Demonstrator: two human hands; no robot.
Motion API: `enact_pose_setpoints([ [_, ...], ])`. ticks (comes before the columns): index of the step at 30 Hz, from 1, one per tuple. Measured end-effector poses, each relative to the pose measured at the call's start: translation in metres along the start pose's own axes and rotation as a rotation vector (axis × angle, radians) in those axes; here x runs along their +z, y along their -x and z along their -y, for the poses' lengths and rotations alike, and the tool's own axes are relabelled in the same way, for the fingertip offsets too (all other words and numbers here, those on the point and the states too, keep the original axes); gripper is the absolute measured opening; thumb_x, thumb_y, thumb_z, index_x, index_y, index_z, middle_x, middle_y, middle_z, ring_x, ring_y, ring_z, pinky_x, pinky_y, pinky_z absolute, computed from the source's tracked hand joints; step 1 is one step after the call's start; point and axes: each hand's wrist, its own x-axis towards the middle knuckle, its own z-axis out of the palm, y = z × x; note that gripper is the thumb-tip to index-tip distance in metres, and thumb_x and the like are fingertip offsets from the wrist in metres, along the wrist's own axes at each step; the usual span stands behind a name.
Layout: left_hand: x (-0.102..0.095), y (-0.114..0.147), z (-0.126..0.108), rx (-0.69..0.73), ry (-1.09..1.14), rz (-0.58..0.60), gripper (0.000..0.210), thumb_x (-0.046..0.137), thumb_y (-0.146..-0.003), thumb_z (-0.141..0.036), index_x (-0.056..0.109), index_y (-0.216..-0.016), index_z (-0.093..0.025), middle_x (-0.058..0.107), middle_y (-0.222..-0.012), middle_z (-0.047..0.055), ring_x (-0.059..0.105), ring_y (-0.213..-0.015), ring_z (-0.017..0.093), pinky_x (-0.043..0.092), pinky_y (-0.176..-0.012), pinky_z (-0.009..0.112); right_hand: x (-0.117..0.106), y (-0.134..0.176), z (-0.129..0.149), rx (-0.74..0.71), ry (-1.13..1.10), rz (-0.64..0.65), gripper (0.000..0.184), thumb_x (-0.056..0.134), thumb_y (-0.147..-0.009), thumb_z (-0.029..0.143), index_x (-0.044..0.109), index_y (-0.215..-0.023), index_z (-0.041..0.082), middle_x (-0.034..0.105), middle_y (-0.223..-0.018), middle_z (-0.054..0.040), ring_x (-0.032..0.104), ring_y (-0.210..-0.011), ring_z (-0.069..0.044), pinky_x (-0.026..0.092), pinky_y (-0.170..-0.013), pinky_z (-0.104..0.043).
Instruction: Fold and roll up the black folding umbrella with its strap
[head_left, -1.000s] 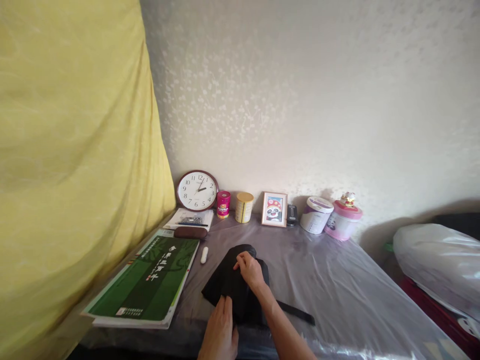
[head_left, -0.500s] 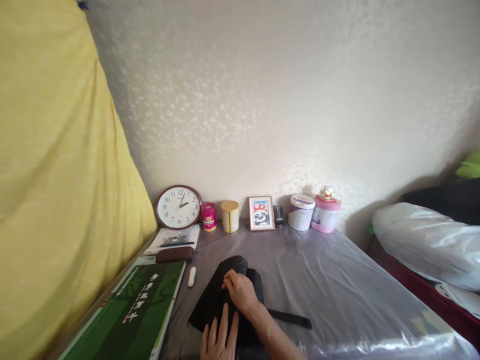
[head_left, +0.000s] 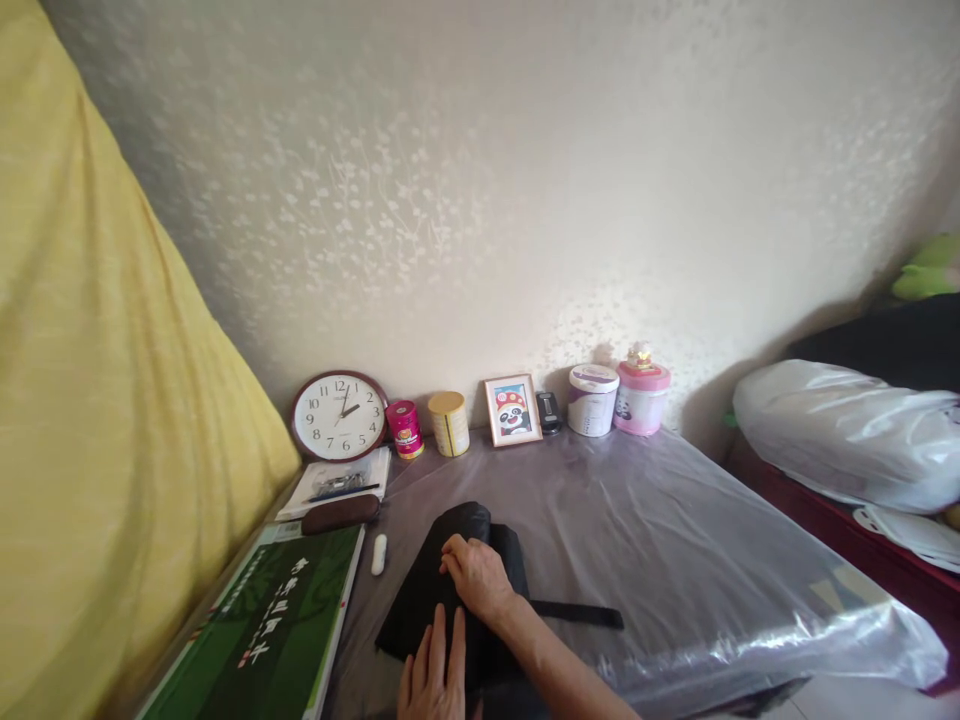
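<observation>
A piece of black folded fabric point(head_left: 420, 590) with rounded upper edges lies on the table in front of me. A narrow black strap point(head_left: 581, 613) sticks out from it to the right. On its lower part my left hand point(head_left: 433, 665) rests flat, fingers stretched out. Just above, my right hand point(head_left: 480, 578) is closed, its fingers curled down against the fabric; the fingertips are partly hidden. Whatever lies beneath my hands and right forearm is hidden.
A green book point(head_left: 274, 620), a brown case point(head_left: 341, 513) and a small white object point(head_left: 379, 555) lie left. Along the wall stand a clock point(head_left: 322, 420), pink tin point(head_left: 405, 430), yellow canister point(head_left: 450, 425), panda picture frame point(head_left: 514, 411) and two tubs point(head_left: 592, 402). Plastic covers the table point(head_left: 675, 540).
The camera view has turned a little to the right and tilted. Both hands stay on the black fabric in nearly the same pose; the left hand's fingers look slightly closer together.
</observation>
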Motion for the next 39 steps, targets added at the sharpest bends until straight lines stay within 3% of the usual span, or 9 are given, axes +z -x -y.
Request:
enact_pose_setpoints([
  [5, 0.006, 0.000, 0.005, 0.045, 0.012, 0.078, 0.083, 0.041, -0.063, 0.001, 0.017, -0.140, -0.018, 0.027, -0.146, 0.010, 0.040, -0.124, 0.025, 0.036, -0.100, 0.033, 0.000, 0.016, -0.005, -0.207, -0.067, -0.036, 0.024, 0.040, -0.091, 0.027, 0.063, -0.098, 0.025, 0.070, -0.086, -0.0001, 0.057, -0.089, -0.014, 0.041, -0.082, -0.024],
  [12, -0.009, 0.002, 0.000, 0.012, -0.062, 0.093, 0.083, 0.038, -0.065, 0.001, 0.011, -0.140, -0.020, 0.029, -0.145, 0.008, 0.045, -0.117, 0.024, 0.037, -0.095, 0.035, 0.010, 0.011, -0.025, -0.293, -0.105, -0.042, 0.027, 0.040, -0.090, 0.022, 0.065, -0.101, 0.027, 0.063, -0.115, 0.0010, 0.039, -0.124, -0.015, 0.014, -0.108, -0.040],
  [18, -0.031, 0.002, -0.008, -0.025, -0.158, 0.121, 0.085, 0.040, -0.064, -0.001, 0.008, -0.140, -0.024, 0.033, -0.143, 0.006, 0.047, -0.110, 0.026, 0.040, -0.087, 0.038, 0.012, -0.029, -0.045, -0.203, -0.051, -0.050, 0.029, 0.038, -0.092, 0.024, 0.065, -0.101, 0.027, 0.064, -0.114, 0.0003, 0.040, -0.123, -0.014, 0.016, -0.108, -0.041],
  [22, -0.040, 0.000, -0.010, -0.050, -0.185, 0.170, 0.085, 0.042, -0.065, -0.002, 0.009, -0.140, -0.023, 0.041, -0.138, 0.007, 0.047, -0.111, 0.027, 0.039, -0.087, 0.040, 0.004, -0.041, -0.049, -0.021, -0.028, -0.143, 0.028, 0.039, -0.090, 0.023, 0.061, -0.108, 0.023, 0.061, -0.118, -0.0041, 0.046, -0.119, -0.017, 0.027, -0.103, -0.036],
  [26, -0.033, -0.003, -0.010, -0.111, -0.097, 0.238, 0.085, 0.043, -0.067, -0.003, 0.004, -0.141, -0.021, 0.038, -0.139, 0.012, 0.053, -0.106, 0.024, 0.042, -0.081, 0.035, -0.003, -0.020, -0.053, 0.119, -0.028, -0.260, 0.031, 0.037, -0.088, 0.020, 0.056, -0.113, 0.016, 0.061, -0.114, -0.0093, 0.054, -0.107, -0.019, 0.036, -0.097, -0.033],
  [30, -0.024, -0.005, -0.007, -0.132, 0.077, 0.281, 0.085, 0.039, -0.069, 0.000, -0.004, -0.140, -0.017, 0.028, -0.144, 0.016, 0.061, -0.094, 0.015, 0.043, -0.073, 0.023, 0.000, 0.017, -0.064, 0.135, -0.008, -0.158, 0.036, 0.043, -0.079, 0.010, 0.057, -0.112, 0.018, 0.058, -0.121, -0.0090, 0.051, -0.113, -0.021, 0.035, -0.099, -0.034],
  [34, -0.032, -0.009, 0.001, -0.097, 0.214, 0.263, 0.084, 0.039, -0.067, 0.000, 0.003, -0.141, -0.014, 0.032, -0.141, 0.015, 0.058, -0.104, 0.015, 0.041, -0.083, 0.021, -0.004, 0.032, -0.081, 0.114, -0.123, -0.130, 0.032, 0.046, -0.076, 0.012, 0.063, -0.101, 0.018, 0.055, -0.126, -0.0092, 0.050, -0.116, -0.022, 0.032, -0.102, -0.036],
  [37, -0.052, -0.010, 0.008, -0.157, 0.400, 0.247, 0.081, 0.041, -0.064, -0.005, 0.014, -0.140, -0.013, 0.052, -0.126, 0.012, 0.061, -0.096, 0.015, 0.044, -0.079, 0.022, -0.018, 0.028, -0.093, 0.225, -0.397, -0.229, 0.025, 0.046, -0.076, 0.018, 0.066, -0.091, 0.018, 0.063, -0.113, -0.0084, 0.054, -0.108, -0.021, 0.036, -0.098, -0.034],
  [39, -0.072, -0.008, 0.013, -0.236, 0.676, 0.314, 0.075, 0.039, -0.069, -0.013, 0.013, -0.139, -0.021, 0.067, -0.086, 0.001, 0.062, -0.057, 0.013, 0.045, -0.052, 0.022, -0.030, 0.025, -0.101, 0.326, -0.534, -0.266, 0.024, 0.046, -0.076, 0.023, 0.067, -0.087, 0.019, 0.067, -0.101, -0.0072, 0.058, -0.100, -0.022, 0.041, -0.092, -0.034],
])
